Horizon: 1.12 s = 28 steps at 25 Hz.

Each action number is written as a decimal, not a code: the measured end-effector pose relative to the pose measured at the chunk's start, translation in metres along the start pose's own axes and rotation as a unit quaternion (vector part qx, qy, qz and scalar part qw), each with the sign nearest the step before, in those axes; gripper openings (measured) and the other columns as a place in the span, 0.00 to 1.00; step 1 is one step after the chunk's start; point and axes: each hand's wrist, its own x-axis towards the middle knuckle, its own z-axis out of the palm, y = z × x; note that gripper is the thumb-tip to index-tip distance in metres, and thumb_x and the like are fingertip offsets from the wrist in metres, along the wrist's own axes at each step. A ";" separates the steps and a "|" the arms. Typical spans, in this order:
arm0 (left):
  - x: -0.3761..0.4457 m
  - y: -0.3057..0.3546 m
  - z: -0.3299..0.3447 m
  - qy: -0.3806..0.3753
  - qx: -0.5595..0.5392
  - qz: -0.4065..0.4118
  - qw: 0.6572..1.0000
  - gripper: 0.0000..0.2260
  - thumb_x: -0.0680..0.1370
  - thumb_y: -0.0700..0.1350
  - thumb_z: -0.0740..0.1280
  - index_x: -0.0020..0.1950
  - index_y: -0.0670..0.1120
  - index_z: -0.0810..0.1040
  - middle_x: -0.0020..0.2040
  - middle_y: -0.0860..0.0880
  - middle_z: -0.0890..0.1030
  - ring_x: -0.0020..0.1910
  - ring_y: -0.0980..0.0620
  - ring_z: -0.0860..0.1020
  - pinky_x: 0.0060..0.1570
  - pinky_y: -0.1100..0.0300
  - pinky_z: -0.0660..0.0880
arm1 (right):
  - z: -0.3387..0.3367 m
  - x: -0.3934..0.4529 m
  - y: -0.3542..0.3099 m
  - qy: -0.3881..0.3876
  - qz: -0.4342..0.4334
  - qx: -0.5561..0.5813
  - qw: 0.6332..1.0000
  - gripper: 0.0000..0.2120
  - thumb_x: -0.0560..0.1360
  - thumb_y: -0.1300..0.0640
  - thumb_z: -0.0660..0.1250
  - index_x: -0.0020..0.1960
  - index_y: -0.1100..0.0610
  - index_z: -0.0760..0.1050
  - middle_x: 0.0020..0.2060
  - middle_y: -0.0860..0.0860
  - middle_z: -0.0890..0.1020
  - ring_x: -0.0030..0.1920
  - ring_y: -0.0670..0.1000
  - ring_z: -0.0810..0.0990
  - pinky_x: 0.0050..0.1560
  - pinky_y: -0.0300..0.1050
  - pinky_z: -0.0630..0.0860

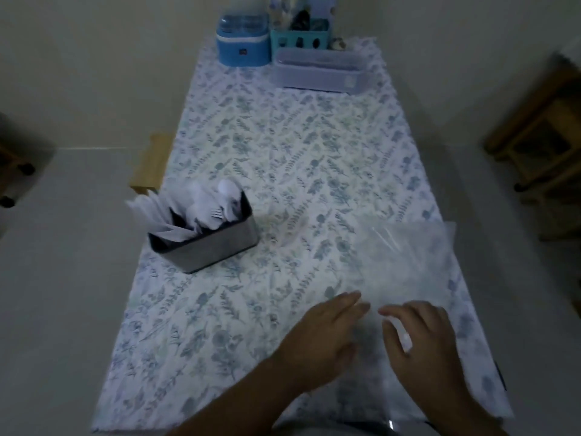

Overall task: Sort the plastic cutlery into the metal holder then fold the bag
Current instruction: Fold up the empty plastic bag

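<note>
- Nearest me, my left hand (323, 335) lies flat with fingers straight on the near edge of the clear plastic bag (405, 262); my right hand (421, 335) has curled fingers, seemingly pinching that thin, crinkly film.
- The bag lies flattened on the floral-patterned surface (283, 146). I judge sorting finished and folding begun; next I must lift the near edge and lay it over evenly.
- Further left, the rectangular metal holder (217, 243) stands packed with white plastic cutlery (213, 202).
</note>
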 end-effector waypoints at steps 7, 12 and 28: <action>-0.043 -0.022 0.029 -0.038 0.202 -0.037 0.978 0.39 0.72 0.67 0.64 0.77 0.48 0.68 0.78 0.46 0.67 0.76 0.44 0.65 0.73 0.45 0.59 | 0.010 -0.080 0.056 -0.263 0.132 0.000 0.956 0.32 0.76 0.46 0.64 0.79 0.44 0.60 0.75 0.49 0.68 0.74 0.54 0.66 0.74 0.46 0.62; 0.019 0.006 0.008 0.050 0.132 0.023 0.990 0.33 0.71 0.55 0.75 0.72 0.48 0.68 0.72 0.43 0.71 0.73 0.43 0.67 0.71 0.44 0.68 | -0.003 -0.024 0.045 -0.092 0.046 0.043 0.994 0.37 0.70 0.58 0.78 0.74 0.45 0.67 0.72 0.54 0.67 0.72 0.55 0.64 0.67 0.49 0.68; 0.163 -0.003 -0.010 -0.142 0.269 -0.085 0.949 0.61 0.61 0.69 0.77 0.82 0.47 0.46 0.82 0.40 0.46 0.80 0.37 0.43 0.78 0.43 0.47 | 0.008 0.121 0.068 -0.324 0.096 -0.116 0.934 0.57 0.63 0.55 0.83 0.80 0.43 0.50 0.80 0.53 0.51 0.77 0.59 0.54 0.69 0.57 0.68</action>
